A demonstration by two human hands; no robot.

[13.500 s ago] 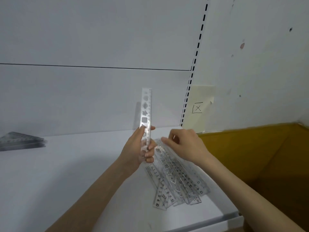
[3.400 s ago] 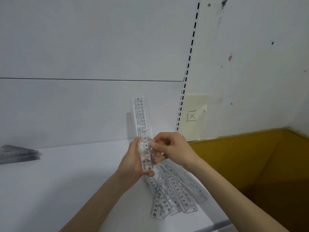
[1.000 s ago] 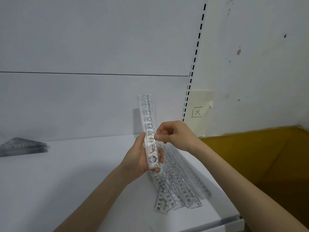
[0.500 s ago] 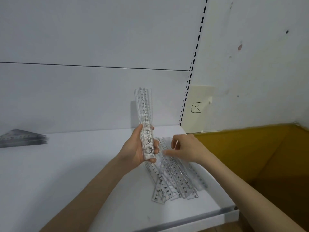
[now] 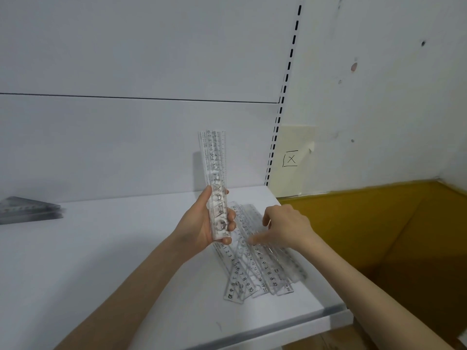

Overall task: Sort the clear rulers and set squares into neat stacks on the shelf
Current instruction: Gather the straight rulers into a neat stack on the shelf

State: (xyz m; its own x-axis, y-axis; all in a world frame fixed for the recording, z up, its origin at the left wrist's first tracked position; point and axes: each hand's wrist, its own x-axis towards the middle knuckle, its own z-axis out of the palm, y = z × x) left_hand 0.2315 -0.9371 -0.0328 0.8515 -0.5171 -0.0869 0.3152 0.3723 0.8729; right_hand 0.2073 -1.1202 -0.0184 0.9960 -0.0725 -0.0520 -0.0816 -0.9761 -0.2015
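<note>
- The held stack of rulers (image 5: 216,183) is clear, hard plastic: flat, narrow strips printed with black numbers and cut through with stencil shapes. They stand upright and squared together above the shelf (image 5: 101,261).
- The left hand (image 5: 199,223) grips the lower end of this stack. The thumb lies along its 9 o'clock edge and the fingers (image 5: 231,215) curl round the 3 o'clock edge, with the forearm rising from 7 o'clock.
- The loose pile of rulers (image 5: 257,269) lies flat on the shelf at 4 o'clock from the held stack. It is the same clear plastic, fanned and crossing at odd angles.
- The right hand (image 5: 285,226) reaches in from 4 o'clock, palm down. Its fingers (image 5: 255,240) stretch out onto the top of the pile, slightly blurred, and the thumb is spread apart.
- Far off at 9 o'clock, a stack of set squares (image 5: 27,210) sits on the shelf, grey-clear and triangular.
- The shelf is smooth and white.
- At 2 o'clock a pale paper note (image 5: 293,157) marked with an X hangs on the wall beside a slotted upright (image 5: 280,109).
- A mustard-brown box (image 5: 379,236) sits at 3 o'clock.
</note>
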